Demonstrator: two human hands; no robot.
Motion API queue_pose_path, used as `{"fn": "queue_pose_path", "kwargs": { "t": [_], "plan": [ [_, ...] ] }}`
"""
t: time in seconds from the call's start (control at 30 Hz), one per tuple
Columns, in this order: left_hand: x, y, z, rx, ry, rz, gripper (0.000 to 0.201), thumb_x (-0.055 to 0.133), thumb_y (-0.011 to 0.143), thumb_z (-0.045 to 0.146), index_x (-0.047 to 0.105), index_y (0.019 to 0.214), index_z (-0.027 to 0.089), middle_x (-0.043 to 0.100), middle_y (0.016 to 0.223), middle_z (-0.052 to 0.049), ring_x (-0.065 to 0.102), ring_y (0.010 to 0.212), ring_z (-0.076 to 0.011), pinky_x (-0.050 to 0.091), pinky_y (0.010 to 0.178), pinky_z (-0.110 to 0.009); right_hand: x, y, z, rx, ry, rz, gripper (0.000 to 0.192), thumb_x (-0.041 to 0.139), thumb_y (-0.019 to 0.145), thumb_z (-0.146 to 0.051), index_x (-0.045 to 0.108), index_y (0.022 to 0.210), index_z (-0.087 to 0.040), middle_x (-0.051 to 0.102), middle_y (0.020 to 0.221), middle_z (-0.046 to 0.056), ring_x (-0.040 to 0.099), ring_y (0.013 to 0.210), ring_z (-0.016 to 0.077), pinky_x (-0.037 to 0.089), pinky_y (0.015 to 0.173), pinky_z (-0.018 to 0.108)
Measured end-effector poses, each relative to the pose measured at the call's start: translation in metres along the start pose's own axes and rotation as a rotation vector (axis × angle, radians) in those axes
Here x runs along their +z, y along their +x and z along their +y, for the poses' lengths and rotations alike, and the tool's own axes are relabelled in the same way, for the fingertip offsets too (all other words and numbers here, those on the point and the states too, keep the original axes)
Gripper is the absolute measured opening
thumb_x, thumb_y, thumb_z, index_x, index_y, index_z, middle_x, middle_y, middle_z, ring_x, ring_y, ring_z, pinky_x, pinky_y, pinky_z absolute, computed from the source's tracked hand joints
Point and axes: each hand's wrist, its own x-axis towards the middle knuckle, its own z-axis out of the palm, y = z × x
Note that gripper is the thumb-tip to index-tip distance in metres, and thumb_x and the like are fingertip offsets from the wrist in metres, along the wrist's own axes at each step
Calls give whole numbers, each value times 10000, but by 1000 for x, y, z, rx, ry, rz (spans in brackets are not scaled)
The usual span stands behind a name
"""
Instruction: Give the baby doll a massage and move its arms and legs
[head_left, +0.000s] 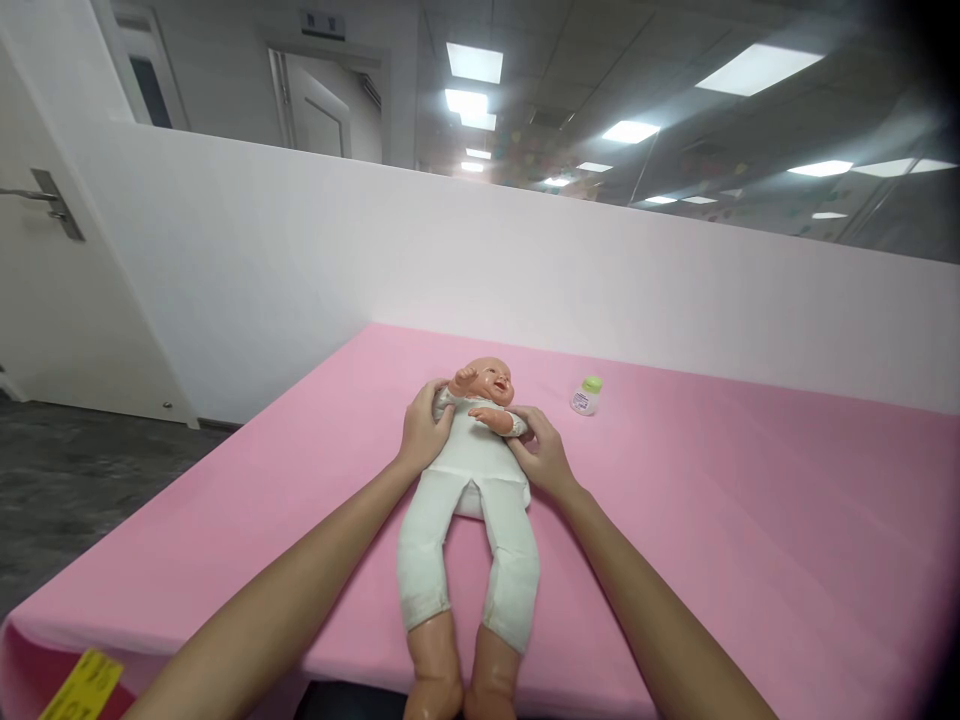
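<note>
A baby doll [472, 480] in a white one-piece lies on its back on the pink table [750, 520], head away from me, bare feet over the near edge. My left hand [424, 425] grips the doll's torso on its left side, just under the raised arm. My right hand [541, 450] holds the other side of the torso, fingers wrapped around the chest by the doll's bent arm. Both hands press against the white cloth.
A small clear bottle with a green cap [586, 396] stands on the table to the right of the doll's head. A white partition wall [525, 270] runs behind the table. A yellow label [82, 685] hangs at the table's near left corner. A door [45, 250] is on the left.
</note>
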Motion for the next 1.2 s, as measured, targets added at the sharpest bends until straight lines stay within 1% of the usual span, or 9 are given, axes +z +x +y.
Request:
{"fn": "queue_pose_path", "kwargs": {
  "t": [0.17, 0.37, 0.57, 0.83, 0.97, 1.2],
  "plan": [
    [0, -1, 1, -20, -14, -12, 375, 601, 884, 144, 601, 1246, 239, 698, 1232, -56, 648, 1138, -246, 509, 996, -417, -1, 0, 0, 2, -11, -1, 351, 629, 872, -192, 666, 1215, -253, 696, 1167, 77, 649, 1022, 264, 536, 756, 369],
    [-1, -1, 2, -28, -36, -39, 340, 621, 881, 155, 635, 1209, 245, 707, 1189, -43, 651, 1099, -232, 512, 958, -387, -2, 1, -3, -15, -5, -9, 374, 623, 854, -172, 667, 1216, -257, 691, 1185, 72, 637, 1090, 274, 537, 886, 413],
    [-1, -1, 2, -33, -49, -47, 323, 626, 885, 159, 645, 1194, 249, 712, 1168, -39, 657, 1085, -228, 516, 948, -381, -2, 1, -4, 1, -6, -11, 376, 622, 845, -176, 669, 1208, -260, 687, 1176, 80, 635, 1071, 283, 539, 884, 430],
    [-1, -1, 0, -20, -39, -52, 313, 628, 885, 155, 647, 1183, 249, 714, 1165, -34, 656, 1101, -230, 513, 945, -378, -1, 1, -2, -22, 6, -1, 411, 606, 807, -138, 667, 1196, -255, 690, 1171, 74, 635, 1088, 283, 541, 879, 422],
    [0, -1, -1, -16, -29, -44, 322, 628, 881, 144, 647, 1183, 254, 711, 1158, -26, 656, 1083, -223, 509, 946, -375, -1, 1, -3, -47, 2, 5, 442, 585, 768, -111, 667, 1178, -255, 698, 1163, 70, 631, 1106, 286, 537, 918, 438],
    [0, -1, 0, -3, -28, -44, 328, 623, 881, 134, 648, 1184, 259, 708, 1156, -18, 652, 1086, -215, 503, 942, -363, 0, 0, -1, -43, -4, 5, 420, 587, 780, -128, 665, 1173, -254, 699, 1157, 69, 627, 1097, 285, 529, 918, 445]
  ]
}}
